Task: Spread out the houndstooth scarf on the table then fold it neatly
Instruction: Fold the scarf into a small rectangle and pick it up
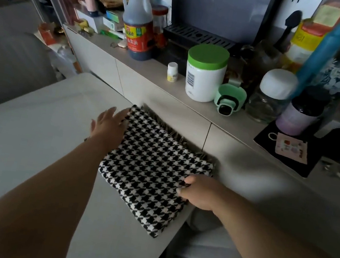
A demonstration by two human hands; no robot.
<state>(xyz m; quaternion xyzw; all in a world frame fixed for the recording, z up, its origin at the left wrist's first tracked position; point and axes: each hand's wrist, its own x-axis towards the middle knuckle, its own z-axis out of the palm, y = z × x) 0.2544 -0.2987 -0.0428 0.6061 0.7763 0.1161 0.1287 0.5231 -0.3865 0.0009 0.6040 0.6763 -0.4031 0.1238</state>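
Note:
The black-and-white houndstooth scarf lies folded into a compact rectangle on the white table, near the table's right edge, with its fringe along the far side. My left hand lies flat with straight fingers on the scarf's far left corner. At the scarf's right edge, my right hand rests with fingers curled over the fabric; whether it pinches the cloth cannot be told.
A counter runs behind the table, crowded with a soy sauce bottle, a green-lidded white tub, a small pill bottle, a green watch-like gadget, jars and a black mat. Grey cushions lie left.

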